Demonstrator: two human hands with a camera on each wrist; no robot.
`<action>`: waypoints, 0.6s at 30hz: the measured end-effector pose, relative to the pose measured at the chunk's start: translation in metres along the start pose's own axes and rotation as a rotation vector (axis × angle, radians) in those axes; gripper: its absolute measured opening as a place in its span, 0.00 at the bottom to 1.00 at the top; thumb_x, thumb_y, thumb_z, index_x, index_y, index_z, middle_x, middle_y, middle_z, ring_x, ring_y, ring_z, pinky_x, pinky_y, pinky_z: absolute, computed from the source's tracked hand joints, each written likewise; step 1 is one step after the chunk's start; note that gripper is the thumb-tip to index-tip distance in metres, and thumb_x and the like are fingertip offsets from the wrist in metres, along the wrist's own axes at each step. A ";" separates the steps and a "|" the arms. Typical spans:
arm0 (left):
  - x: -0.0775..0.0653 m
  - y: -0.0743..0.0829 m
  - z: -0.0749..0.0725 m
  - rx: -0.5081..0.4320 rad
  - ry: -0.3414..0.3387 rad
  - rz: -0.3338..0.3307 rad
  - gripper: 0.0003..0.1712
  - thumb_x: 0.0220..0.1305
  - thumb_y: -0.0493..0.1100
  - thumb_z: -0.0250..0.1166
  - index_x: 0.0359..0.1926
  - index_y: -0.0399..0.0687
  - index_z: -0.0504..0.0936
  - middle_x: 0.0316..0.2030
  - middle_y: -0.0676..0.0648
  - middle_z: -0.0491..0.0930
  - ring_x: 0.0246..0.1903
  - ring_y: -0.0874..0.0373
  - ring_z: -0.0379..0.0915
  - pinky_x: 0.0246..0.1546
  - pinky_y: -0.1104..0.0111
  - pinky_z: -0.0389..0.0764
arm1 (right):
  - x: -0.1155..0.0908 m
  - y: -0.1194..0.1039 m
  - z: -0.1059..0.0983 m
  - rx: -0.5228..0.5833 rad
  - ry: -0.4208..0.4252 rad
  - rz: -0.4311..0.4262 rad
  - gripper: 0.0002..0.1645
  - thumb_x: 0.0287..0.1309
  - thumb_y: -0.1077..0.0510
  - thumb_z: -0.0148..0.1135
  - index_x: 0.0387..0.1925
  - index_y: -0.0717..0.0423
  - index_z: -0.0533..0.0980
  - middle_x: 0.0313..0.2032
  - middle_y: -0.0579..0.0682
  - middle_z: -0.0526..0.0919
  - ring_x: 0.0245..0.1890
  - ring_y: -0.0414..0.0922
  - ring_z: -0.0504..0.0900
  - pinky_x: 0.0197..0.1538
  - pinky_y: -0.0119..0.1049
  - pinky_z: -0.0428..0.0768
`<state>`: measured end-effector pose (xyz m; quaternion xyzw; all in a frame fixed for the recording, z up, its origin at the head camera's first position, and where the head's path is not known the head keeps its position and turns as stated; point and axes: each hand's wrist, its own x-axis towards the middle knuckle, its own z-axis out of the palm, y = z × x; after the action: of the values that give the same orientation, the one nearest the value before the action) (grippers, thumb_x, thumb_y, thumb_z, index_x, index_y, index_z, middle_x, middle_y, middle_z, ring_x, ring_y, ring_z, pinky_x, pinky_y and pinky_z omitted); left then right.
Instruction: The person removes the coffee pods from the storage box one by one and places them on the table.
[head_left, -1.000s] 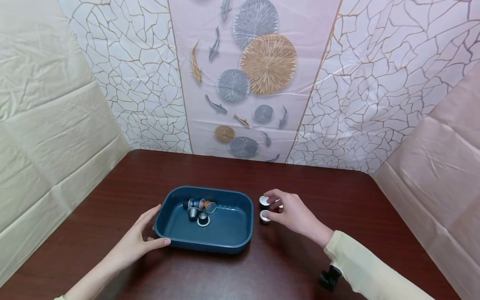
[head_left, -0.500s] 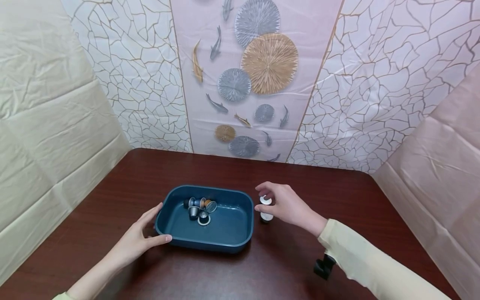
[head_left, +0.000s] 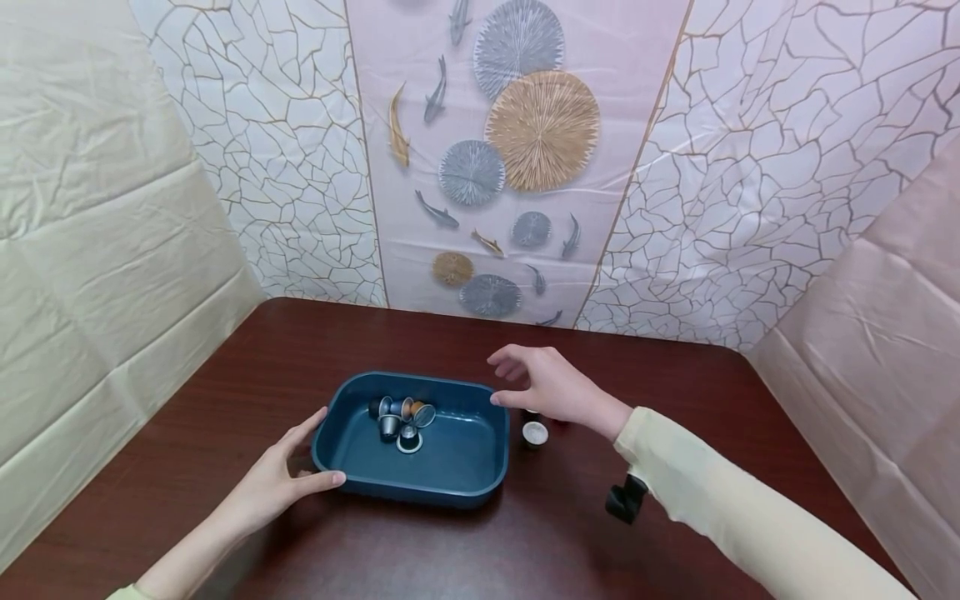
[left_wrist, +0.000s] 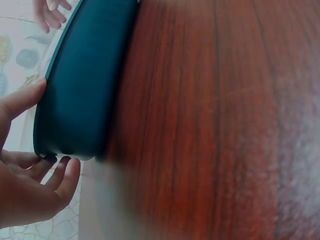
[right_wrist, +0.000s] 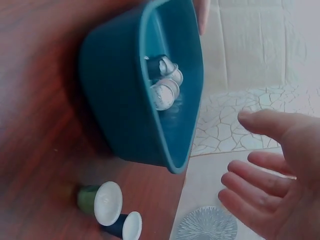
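My left hand (head_left: 262, 487) holds the left end of a dark blue plastic bin (head_left: 450, 450), thumb at the front rim and fingers along the end wall. Several coffee capsules (head_left: 388, 427) lie grouped in the bin's left half. Above the bin's right rim hovers my right hand (head_left: 558, 387), thumb apart from its loosely bent fingers (right_wrist: 255, 180), nothing seen between them. Below it on the table stand a green coffee capsule (right_wrist: 88, 200) and a dark blue capsule (right_wrist: 115, 227), pale lids up. In the head view the right hand partly hides the dark blue one.
A dark red-brown wooden table (head_left: 420, 550) carries the bin and the loose capsules. Patterned cloth (head_left: 465, 250) hangs behind its far edge, with plain pale cloth (head_left: 97, 250) at the sides. A small black device (head_left: 626, 500) sits under the right sleeve.
My right hand has moved away from the table capsules, left and upward toward the bin's right rim, uncovering the nearer capsule. The left hand and the bin stay in place.
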<state>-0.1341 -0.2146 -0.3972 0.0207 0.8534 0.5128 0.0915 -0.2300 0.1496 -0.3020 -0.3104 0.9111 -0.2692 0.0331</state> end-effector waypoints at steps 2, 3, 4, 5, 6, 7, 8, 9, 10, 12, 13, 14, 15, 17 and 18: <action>0.000 0.000 0.000 -0.012 -0.004 -0.002 0.55 0.59 0.49 0.72 0.78 0.48 0.49 0.72 0.30 0.57 0.50 0.48 0.81 0.51 0.56 0.83 | 0.006 0.000 -0.001 0.005 -0.015 -0.016 0.29 0.56 0.52 0.72 0.58 0.54 0.76 0.50 0.52 0.85 0.50 0.48 0.84 0.52 0.43 0.84; 0.000 0.000 0.000 -0.015 -0.006 -0.001 0.55 0.59 0.48 0.73 0.78 0.48 0.49 0.72 0.30 0.57 0.50 0.48 0.81 0.51 0.56 0.83 | 0.008 -0.001 -0.001 0.007 -0.023 -0.022 0.29 0.56 0.52 0.72 0.58 0.54 0.75 0.50 0.52 0.85 0.50 0.49 0.84 0.52 0.43 0.84; 0.000 0.000 0.000 -0.016 -0.009 0.004 0.55 0.59 0.48 0.72 0.78 0.47 0.48 0.72 0.30 0.57 0.51 0.47 0.81 0.51 0.56 0.83 | 0.011 -0.001 -0.002 0.006 -0.032 -0.031 0.29 0.56 0.52 0.72 0.58 0.54 0.75 0.50 0.52 0.85 0.51 0.49 0.84 0.52 0.43 0.84; 0.000 0.000 0.000 -0.015 -0.010 0.010 0.55 0.59 0.49 0.72 0.78 0.47 0.48 0.72 0.29 0.57 0.51 0.47 0.81 0.51 0.55 0.83 | 0.014 -0.002 -0.002 0.004 -0.040 -0.039 0.29 0.56 0.51 0.72 0.58 0.54 0.75 0.50 0.52 0.85 0.51 0.49 0.84 0.52 0.43 0.84; 0.000 0.000 0.000 -0.017 -0.012 0.011 0.55 0.59 0.49 0.72 0.78 0.47 0.48 0.72 0.29 0.57 0.52 0.46 0.81 0.51 0.56 0.83 | 0.016 -0.002 -0.002 0.000 -0.046 -0.043 0.30 0.56 0.51 0.72 0.59 0.54 0.75 0.50 0.52 0.85 0.51 0.49 0.84 0.52 0.42 0.84; 0.000 0.000 0.000 -0.018 -0.012 0.013 0.56 0.59 0.49 0.73 0.78 0.46 0.48 0.72 0.29 0.57 0.52 0.46 0.81 0.51 0.56 0.83 | 0.019 -0.002 -0.003 -0.003 -0.052 -0.050 0.30 0.56 0.50 0.72 0.59 0.53 0.75 0.50 0.51 0.85 0.51 0.49 0.84 0.52 0.41 0.84; 0.000 0.001 0.000 -0.021 -0.013 0.014 0.56 0.59 0.48 0.72 0.78 0.46 0.48 0.72 0.29 0.57 0.52 0.46 0.80 0.51 0.56 0.83 | 0.021 -0.003 -0.003 -0.004 -0.059 -0.055 0.30 0.56 0.50 0.72 0.59 0.53 0.75 0.50 0.51 0.85 0.51 0.49 0.84 0.52 0.41 0.84; 0.000 0.001 0.000 -0.023 -0.012 0.012 0.55 0.59 0.48 0.73 0.78 0.46 0.48 0.72 0.29 0.57 0.53 0.46 0.80 0.52 0.56 0.83 | 0.024 -0.003 -0.003 -0.007 -0.065 -0.060 0.30 0.56 0.50 0.71 0.60 0.52 0.75 0.50 0.51 0.85 0.51 0.48 0.84 0.52 0.41 0.84; 0.000 0.001 0.000 -0.026 -0.011 0.007 0.55 0.58 0.48 0.73 0.78 0.47 0.49 0.72 0.30 0.57 0.53 0.45 0.80 0.52 0.56 0.83 | 0.026 -0.003 -0.003 -0.007 -0.071 -0.065 0.30 0.57 0.50 0.71 0.60 0.52 0.75 0.50 0.50 0.85 0.51 0.47 0.84 0.52 0.42 0.84; 0.000 0.001 0.000 -0.029 -0.008 0.001 0.55 0.58 0.49 0.73 0.78 0.47 0.50 0.72 0.31 0.57 0.53 0.45 0.80 0.52 0.56 0.83 | 0.030 -0.004 -0.004 -0.009 -0.083 -0.073 0.30 0.57 0.50 0.71 0.60 0.51 0.75 0.50 0.50 0.85 0.51 0.46 0.83 0.52 0.41 0.84; 0.000 0.001 -0.001 -0.026 -0.006 0.003 0.55 0.58 0.49 0.73 0.78 0.47 0.50 0.72 0.31 0.58 0.54 0.45 0.80 0.52 0.56 0.83 | 0.032 -0.004 -0.004 -0.005 -0.089 -0.076 0.30 0.57 0.50 0.71 0.60 0.51 0.75 0.50 0.50 0.85 0.51 0.47 0.83 0.52 0.42 0.84; 0.000 0.001 -0.001 -0.024 -0.005 0.004 0.55 0.58 0.49 0.73 0.78 0.47 0.50 0.72 0.30 0.58 0.54 0.44 0.79 0.52 0.56 0.83 | 0.034 -0.004 -0.004 0.000 -0.097 -0.079 0.30 0.57 0.50 0.71 0.60 0.50 0.75 0.50 0.50 0.85 0.51 0.47 0.83 0.52 0.42 0.84; 0.000 0.001 -0.001 -0.019 -0.003 0.004 0.55 0.58 0.49 0.73 0.78 0.47 0.50 0.72 0.31 0.58 0.55 0.43 0.79 0.52 0.56 0.83 | 0.036 -0.003 -0.004 0.007 -0.108 -0.085 0.30 0.58 0.50 0.70 0.61 0.50 0.75 0.51 0.50 0.84 0.51 0.47 0.83 0.53 0.42 0.83; 0.000 0.001 -0.001 -0.010 0.000 0.001 0.55 0.58 0.50 0.73 0.78 0.48 0.50 0.72 0.31 0.58 0.58 0.41 0.77 0.53 0.55 0.83 | 0.040 -0.003 -0.003 0.020 -0.132 -0.098 0.30 0.58 0.50 0.70 0.61 0.50 0.75 0.51 0.50 0.84 0.52 0.49 0.83 0.52 0.40 0.83; 0.000 0.001 -0.001 -0.007 0.000 -0.001 0.55 0.57 0.50 0.73 0.78 0.48 0.51 0.72 0.31 0.58 0.59 0.40 0.76 0.53 0.55 0.83 | 0.043 -0.003 -0.003 0.030 -0.145 -0.105 0.30 0.58 0.50 0.70 0.61 0.49 0.74 0.51 0.50 0.84 0.52 0.49 0.83 0.53 0.40 0.83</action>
<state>-0.1347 -0.2150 -0.3955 0.0197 0.8515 0.5159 0.0917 -0.2634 0.1241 -0.2932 -0.3757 0.8847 -0.2611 0.0894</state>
